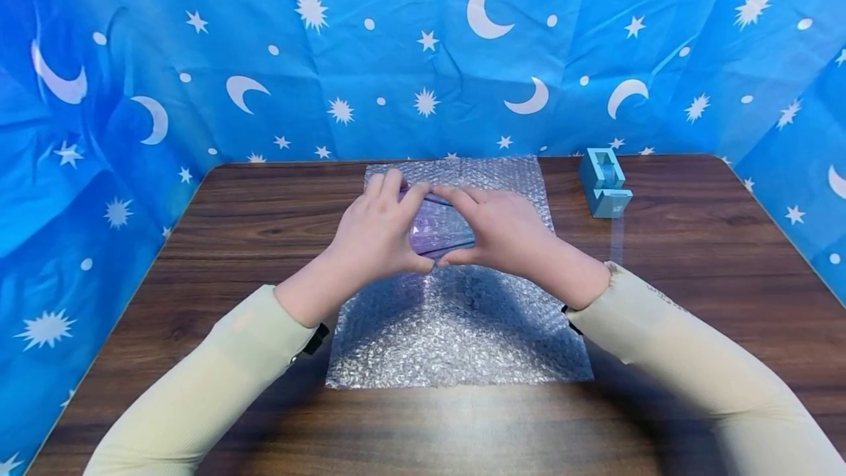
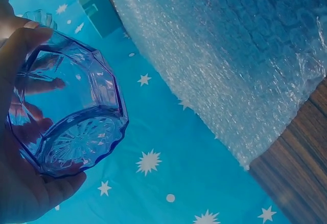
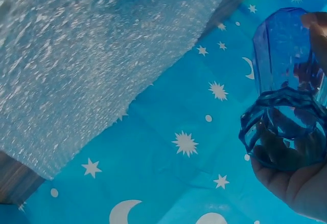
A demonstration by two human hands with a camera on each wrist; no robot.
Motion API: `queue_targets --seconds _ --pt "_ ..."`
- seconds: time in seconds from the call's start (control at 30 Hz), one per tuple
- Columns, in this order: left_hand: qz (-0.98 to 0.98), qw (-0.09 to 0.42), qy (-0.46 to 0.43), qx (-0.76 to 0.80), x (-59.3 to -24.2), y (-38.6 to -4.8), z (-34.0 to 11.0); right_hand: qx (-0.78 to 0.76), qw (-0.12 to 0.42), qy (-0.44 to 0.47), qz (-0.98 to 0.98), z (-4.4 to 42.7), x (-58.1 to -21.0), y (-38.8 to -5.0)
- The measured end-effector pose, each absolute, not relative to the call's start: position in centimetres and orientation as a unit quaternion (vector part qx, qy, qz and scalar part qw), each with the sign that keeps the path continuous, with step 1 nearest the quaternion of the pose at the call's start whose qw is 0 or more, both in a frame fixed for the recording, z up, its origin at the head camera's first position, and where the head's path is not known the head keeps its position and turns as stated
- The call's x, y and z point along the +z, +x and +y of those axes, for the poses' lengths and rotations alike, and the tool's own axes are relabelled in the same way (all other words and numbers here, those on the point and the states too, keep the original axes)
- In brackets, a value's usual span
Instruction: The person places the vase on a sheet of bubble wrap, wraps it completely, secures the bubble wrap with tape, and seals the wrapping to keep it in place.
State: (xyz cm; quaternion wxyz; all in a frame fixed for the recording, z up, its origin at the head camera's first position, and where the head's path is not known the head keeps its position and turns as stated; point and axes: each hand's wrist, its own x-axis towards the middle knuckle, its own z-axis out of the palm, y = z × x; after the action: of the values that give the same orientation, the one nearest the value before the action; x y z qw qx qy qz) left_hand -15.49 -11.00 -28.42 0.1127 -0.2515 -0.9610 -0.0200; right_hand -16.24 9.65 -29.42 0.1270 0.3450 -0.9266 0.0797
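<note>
Both hands hold a faceted, see-through glass (image 1: 441, 229) lying sideways above the bubble wrap (image 1: 456, 344). Its colour runs from purple at the left to blue at the right. My left hand (image 1: 377, 230) grips the left end, thumb below and fingers over the top. Around the right end curls my right hand (image 1: 509, 233), and the two hands' fingertips nearly meet. The left wrist view shows the glass (image 2: 84, 137) with a starburst pattern inside its round base. In the right wrist view, a thick, scalloped blue ring (image 3: 281, 98) on the glass rests against the right hand (image 3: 306, 188).
A teal tape dispenser (image 1: 604, 186) stands at the back right of the brown wooden table (image 1: 251, 211), a clear strip of tape (image 1: 617, 237) hanging from it towards the right sleeve. Behind and beside the table hangs a blue cloth (image 1: 396, 35) with moons and stars.
</note>
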Motion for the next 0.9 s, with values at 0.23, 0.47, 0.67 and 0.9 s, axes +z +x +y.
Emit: queue_targets --seconds 0.23,0.47,0.67,0.9 --pt "-0.954 0.129 -0.270 -0.021 -28.8 -15.6 -10.9 0.047 0.181 0.369 -0.910 10.0 -30.3 -16.5" --pt "-0.952 0.130 -0.275 -0.023 -29.0 -15.7 -10.7 0.047 0.228 0.384 -0.893 10.6 -30.9 -16.9" --pt "-0.947 0.136 -0.290 -0.037 -29.2 -15.8 -10.7 0.063 0.232 0.383 -0.892 11.3 -30.9 -16.9" --pt "-0.932 0.164 -0.312 -0.088 -29.4 -15.6 -11.2 0.087 0.229 0.389 -0.888 11.7 -30.5 -16.7"
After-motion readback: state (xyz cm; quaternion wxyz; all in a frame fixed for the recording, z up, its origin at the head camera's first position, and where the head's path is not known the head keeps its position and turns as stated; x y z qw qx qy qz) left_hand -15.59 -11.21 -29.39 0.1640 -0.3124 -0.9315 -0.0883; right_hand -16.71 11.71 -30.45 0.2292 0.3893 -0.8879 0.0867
